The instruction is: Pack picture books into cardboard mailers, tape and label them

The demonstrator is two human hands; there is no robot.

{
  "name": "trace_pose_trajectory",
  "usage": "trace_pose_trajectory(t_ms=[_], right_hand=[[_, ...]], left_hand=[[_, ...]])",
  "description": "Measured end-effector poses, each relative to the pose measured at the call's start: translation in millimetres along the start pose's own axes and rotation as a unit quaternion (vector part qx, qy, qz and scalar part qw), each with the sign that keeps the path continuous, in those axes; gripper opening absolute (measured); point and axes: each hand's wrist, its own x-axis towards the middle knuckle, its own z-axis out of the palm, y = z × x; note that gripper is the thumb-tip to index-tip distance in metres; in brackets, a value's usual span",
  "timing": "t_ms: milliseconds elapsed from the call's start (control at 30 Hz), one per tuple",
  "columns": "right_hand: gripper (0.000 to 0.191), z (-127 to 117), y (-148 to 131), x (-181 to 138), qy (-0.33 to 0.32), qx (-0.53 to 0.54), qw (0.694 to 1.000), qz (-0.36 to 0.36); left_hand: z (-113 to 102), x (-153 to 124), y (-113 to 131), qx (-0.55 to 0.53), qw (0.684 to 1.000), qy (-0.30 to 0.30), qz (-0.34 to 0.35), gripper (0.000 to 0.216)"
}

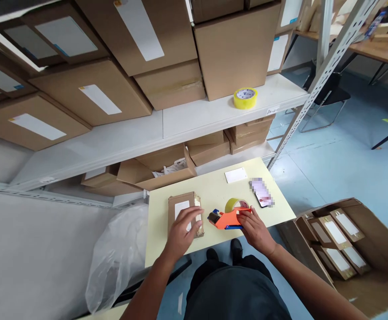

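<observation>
The left hand [184, 229] lies flat with its fingers spread on a parcel [180, 208], a small brown one with a white label, at about 8 o'clock on the table [214, 189]. The right hand [255, 229] is closed round the rear of an orange dispenser [227, 218]. This rests on the table at about 5 o'clock, just beside the parcel at its 3 o'clock.

On the floor at the table's 8 o'clock slumps a clear bag [120, 253]. At the table's 4 o'clock an open carton [374, 284] holds several similar labelled packs.

Farther along the table a phone [262, 193] lies at 1 o'clock from the dispenser, its screen blurred. A white card [235, 175] lies at the phone's 11 o'clock, near the far edge.

Beyond the table, a white shelf [194, 120] carries a yellow roll [245, 98] at 12 o'clock from the card. Brown boxes [237, 49] stand stacked behind the roll.
</observation>
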Motion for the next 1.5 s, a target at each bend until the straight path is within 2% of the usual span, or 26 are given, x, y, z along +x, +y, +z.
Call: trace_pose_trajectory(t_ms=[67, 167, 300, 400, 467, 600, 733, 800, 867, 967, 1033, 1133, 1267, 1333, 1400, 1500], right_hand=[[0.037, -5, -5, 0, 0.001, 0.012, 1.0, -0.013], [0.038, -11, -13, -2, -0.01, 0.042, 0.999, -0.025], [0.041, -19, -26, -12, -0.045, 0.095, 0.994, -0.029], [0.042, -21, -37, -20, -0.072, 0.127, 0.989, -0.009], [0.042, -18, -44, -24, -0.088, 0.151, 0.985, 0.012], [0.032, -4, -56, -28, -0.102, 0.213, 0.968, 0.083], [0.015, 14, -65, -29, -0.073, 0.275, 0.94, 0.189], [0.023, 24, -70, -26, -0.054, 0.287, 0.923, 0.249], [0.033, 34, -73, -21, -0.04, 0.289, 0.9, 0.322], [0.043, 49, -74, -7, -0.034, 0.313, 0.848, 0.426], [0.047, 57, -71, 2, -0.032, 0.342, 0.816, 0.466], [0.05, 66, -63, 15, -0.01, 0.354, 0.794, 0.495], [0.053, 77, -54, 21, 0.015, 0.369, 0.773, 0.516], [0.053, 85, -50, 22, 0.014, 0.38, 0.762, 0.524], [0.053, 94, -45, 23, 0.006, 0.392, 0.755, 0.526], [0.052, 106, -35, 29, -0.008, 0.41, 0.751, 0.518]], left_hand=[[3, 9, 29, -0.037, 0.997, -0.057, 0.035, 0.036], [9, 15, 41, -0.103, 0.989, -0.108, 0.025, 0.035], [19, 10, 29, -0.181, 0.97, -0.144, -0.078, 0.044], [26, 3, 21, -0.208, 0.955, -0.144, -0.156, 0.051], [29, 0, 17, -0.222, 0.947, -0.142, -0.183, 0.053], [29, 2, 5, -0.253, 0.929, -0.154, -0.222, 0.06], [23, 11, -8, -0.291, 0.9, -0.198, -0.256, 0.06], [21, 16, -13, -0.267, 0.903, -0.218, -0.257, 0.053], [19, 23, -17, -0.217, 0.921, -0.216, -0.242, 0.047], [15, 38, -25, -0.119, 0.952, -0.217, -0.18, 0.04], [11, 52, -31, -0.06, 0.967, -0.206, -0.138, 0.036], [4, 83, -43, 0.003, 0.977, -0.186, -0.104, 0.033], [2, 134, -57, 0.089, 0.974, -0.205, -0.049, 0.028], [6, 158, -64, 0.142, 0.966, -0.214, -0.042, 0.026], [14, 179, -72, 0.18, 0.951, -0.248, -0.046, 0.025], [26, 202, -89, 0.198, 0.938, -0.283, -0.043, 0.022]])
